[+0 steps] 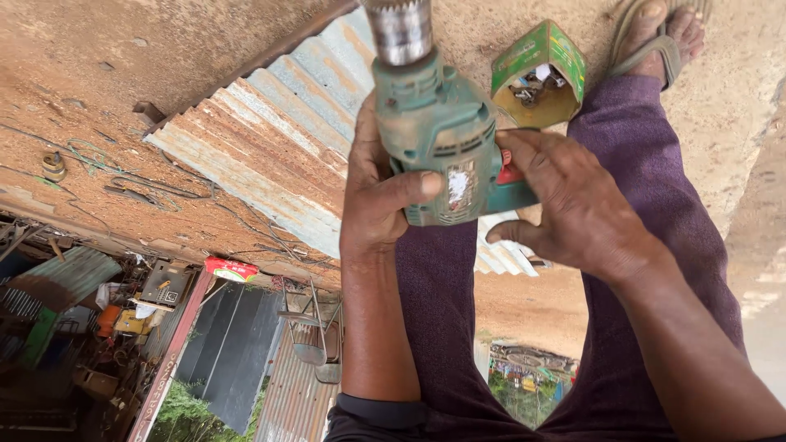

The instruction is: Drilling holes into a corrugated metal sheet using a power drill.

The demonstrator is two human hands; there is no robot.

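A worn teal electric drill (434, 123) points away from me, its metal chuck (399, 29) at the top edge of the view. My left hand (377, 196) wraps the drill's body from the left, thumb lying across the casing. My right hand (573, 205) holds the rear grip, beside a red switch part (509, 170). Both hands sit above my legs in purple trousers (639, 164). Under the drill lies a rusty corrugated metal sheet (278, 139) on the dirt ground.
An open green cardboard box (536, 74) with small metal parts stands past the drill. My sandalled foot (659, 37) rests at top right. Loose wires (139, 188) and a small round object (53, 165) lie on the left. Workshop clutter and a metal chair (315, 327) fill the lower left.
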